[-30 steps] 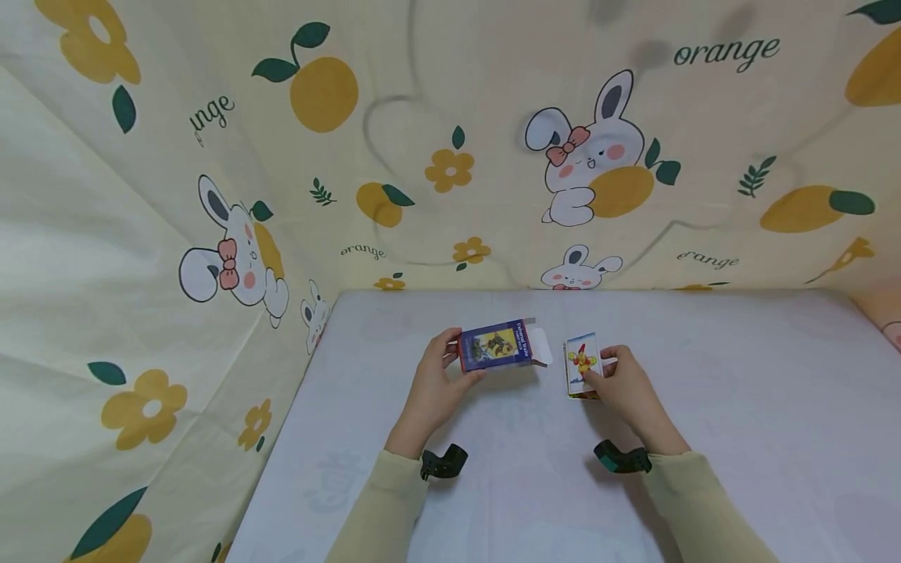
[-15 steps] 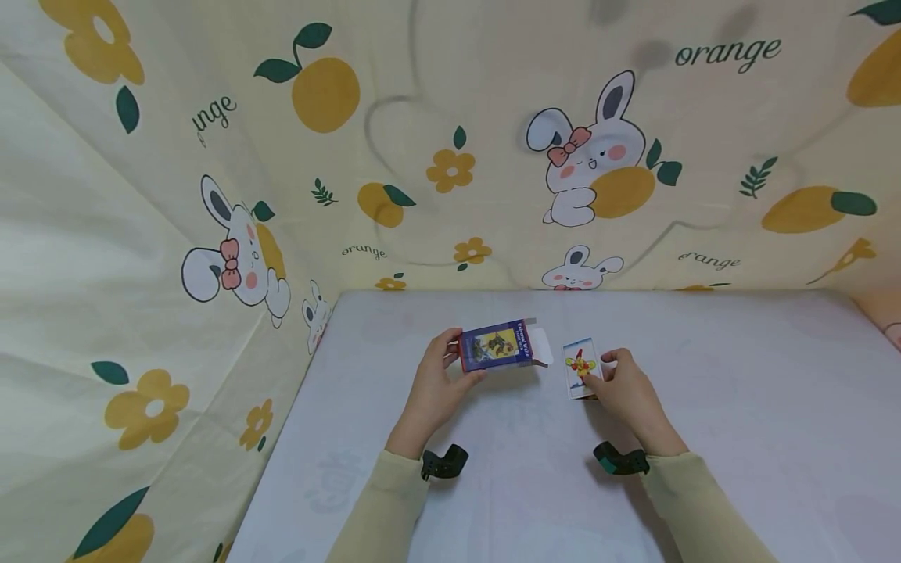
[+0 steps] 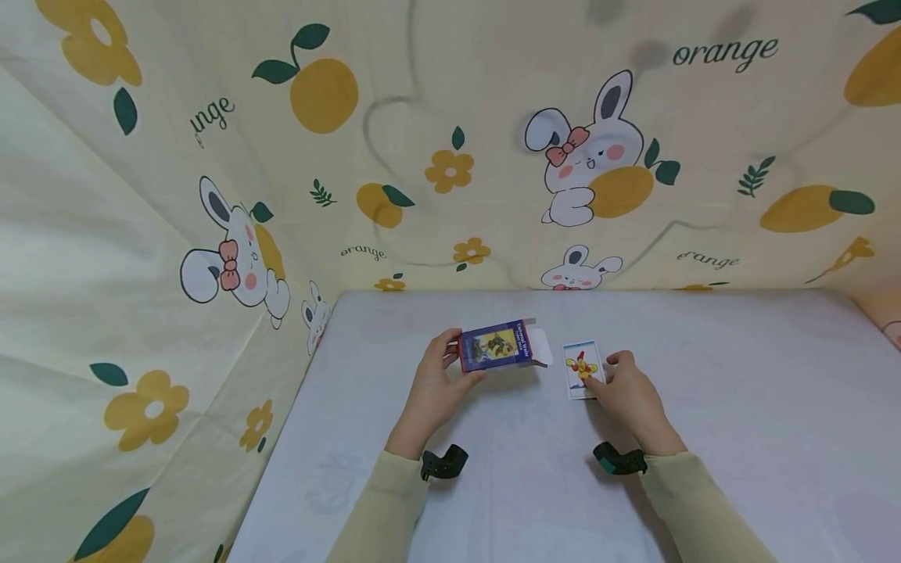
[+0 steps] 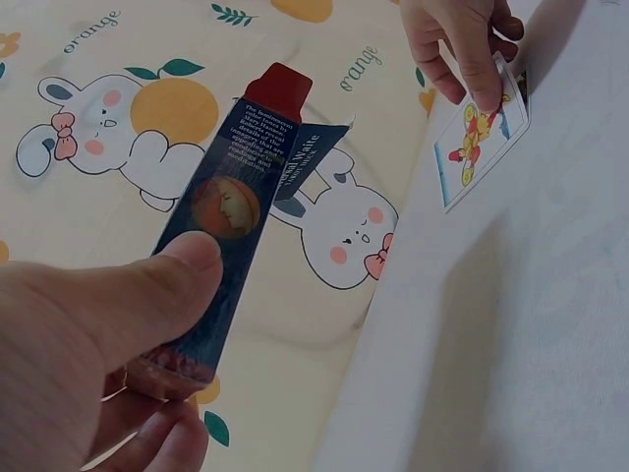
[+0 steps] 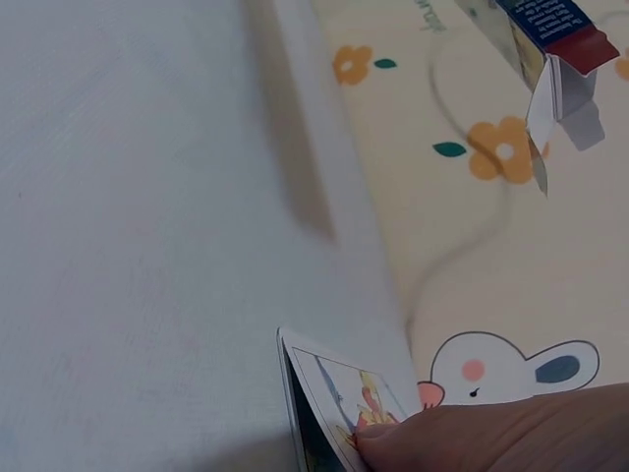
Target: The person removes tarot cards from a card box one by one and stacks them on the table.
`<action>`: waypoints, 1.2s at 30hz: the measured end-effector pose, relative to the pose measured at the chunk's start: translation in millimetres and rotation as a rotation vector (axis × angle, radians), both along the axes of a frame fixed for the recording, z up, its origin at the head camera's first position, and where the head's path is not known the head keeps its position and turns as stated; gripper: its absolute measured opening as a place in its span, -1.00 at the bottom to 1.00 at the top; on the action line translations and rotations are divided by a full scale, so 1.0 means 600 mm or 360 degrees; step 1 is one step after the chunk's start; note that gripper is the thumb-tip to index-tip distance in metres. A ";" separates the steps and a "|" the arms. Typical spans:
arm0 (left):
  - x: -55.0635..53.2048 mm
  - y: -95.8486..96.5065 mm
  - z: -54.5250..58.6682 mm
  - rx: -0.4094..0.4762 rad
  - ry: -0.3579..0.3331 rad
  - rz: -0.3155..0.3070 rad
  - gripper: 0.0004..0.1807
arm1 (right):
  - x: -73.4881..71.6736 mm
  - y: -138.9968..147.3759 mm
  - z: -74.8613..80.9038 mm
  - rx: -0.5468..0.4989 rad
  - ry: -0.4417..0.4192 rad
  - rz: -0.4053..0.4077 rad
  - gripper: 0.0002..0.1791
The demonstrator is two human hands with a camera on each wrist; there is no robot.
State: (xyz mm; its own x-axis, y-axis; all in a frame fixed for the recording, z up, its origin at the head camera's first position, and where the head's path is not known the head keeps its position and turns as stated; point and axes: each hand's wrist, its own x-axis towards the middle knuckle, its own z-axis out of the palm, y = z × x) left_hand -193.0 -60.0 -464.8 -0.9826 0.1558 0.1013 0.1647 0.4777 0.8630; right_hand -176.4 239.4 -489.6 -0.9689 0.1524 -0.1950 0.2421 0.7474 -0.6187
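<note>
My left hand point(image 3: 436, 391) grips a dark blue tarot card box point(image 3: 495, 346) by its left end, thumb along the near narrow side. The box's right end has its flaps point(image 3: 540, 346) folded out, and the left wrist view shows a red flap point(image 4: 280, 90) there. To the right of the box, my right hand point(image 3: 633, 400) pinches a few cards point(image 3: 580, 361) by their right edge. The top card shows a red and yellow figure on white, and in the right wrist view the thumb point(image 5: 472, 438) presses on its face. Most fingers behind the cards are hidden.
Both hands are above a white-covered table point(image 3: 521, 485). A cream cloth point(image 3: 493, 94) printed with rabbits, oranges and flowers hangs behind it and along the left. Each wrist wears a black camera, such as the left wrist camera point(image 3: 445, 461).
The cards in my right hand have come into line, so the lower card's edge no longer peeks out below. The right hand has sunk slightly; the left hand and box have stayed put.
</note>
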 end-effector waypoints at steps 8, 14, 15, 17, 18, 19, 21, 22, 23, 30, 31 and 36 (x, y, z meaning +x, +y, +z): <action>0.000 0.000 0.002 0.0001 -0.0004 0.0002 -0.14 | -0.002 0.000 -0.006 0.0041 -0.0073 -0.0028 -0.26; 0.000 -0.001 0.001 0.0002 0.0009 -0.0008 -0.14 | -0.003 0.001 -0.007 0.0041 -0.0100 -0.0029 -0.25; 0.000 -0.001 0.001 0.0004 0.0010 -0.0009 -0.15 | -0.003 0.001 -0.007 0.0044 -0.0097 -0.0027 -0.26; 0.000 -0.001 0.001 0.0005 0.0013 -0.0009 -0.15 | -0.004 0.001 -0.009 0.0048 -0.0089 -0.0024 -0.26; 0.000 -0.001 0.001 0.0007 0.0012 -0.0009 -0.15 | -0.004 0.002 -0.010 0.0052 -0.0087 -0.0024 -0.26; 0.000 -0.001 0.001 0.0006 0.0014 -0.0007 -0.15 | -0.004 0.002 -0.011 0.0055 -0.0086 -0.0024 -0.26; 0.000 0.000 0.001 0.0010 0.0011 -0.0005 -0.15 | -0.005 0.003 -0.013 0.0060 -0.0091 -0.0024 -0.25; -0.001 0.000 0.000 0.0010 0.0012 -0.0005 -0.14 | -0.005 0.003 -0.013 0.0064 -0.0091 -0.0026 -0.25; -0.001 0.000 0.000 0.0010 0.0012 -0.0005 -0.14 | -0.004 0.002 -0.013 0.0067 -0.0093 -0.0027 -0.24; 0.000 0.001 0.001 0.0036 -0.0003 -0.0028 -0.14 | -0.002 -0.003 -0.007 0.0081 -0.0070 -0.0038 -0.22; 0.001 0.001 0.000 0.0039 -0.0002 -0.0030 -0.14 | -0.002 -0.003 -0.006 0.0081 -0.0057 -0.0039 -0.23; 0.001 0.003 0.001 0.0048 -0.0009 -0.0038 -0.15 | -0.002 -0.004 0.003 -0.0017 -0.0006 -0.0048 -0.24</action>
State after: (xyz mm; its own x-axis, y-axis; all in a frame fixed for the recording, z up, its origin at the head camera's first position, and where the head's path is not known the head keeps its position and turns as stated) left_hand -192.5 -58.4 -464.5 -0.9791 0.1763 0.1010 0.1711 0.4474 0.8778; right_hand -177.9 236.9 -488.0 -0.9631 0.1796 -0.2004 0.2668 0.7332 -0.6254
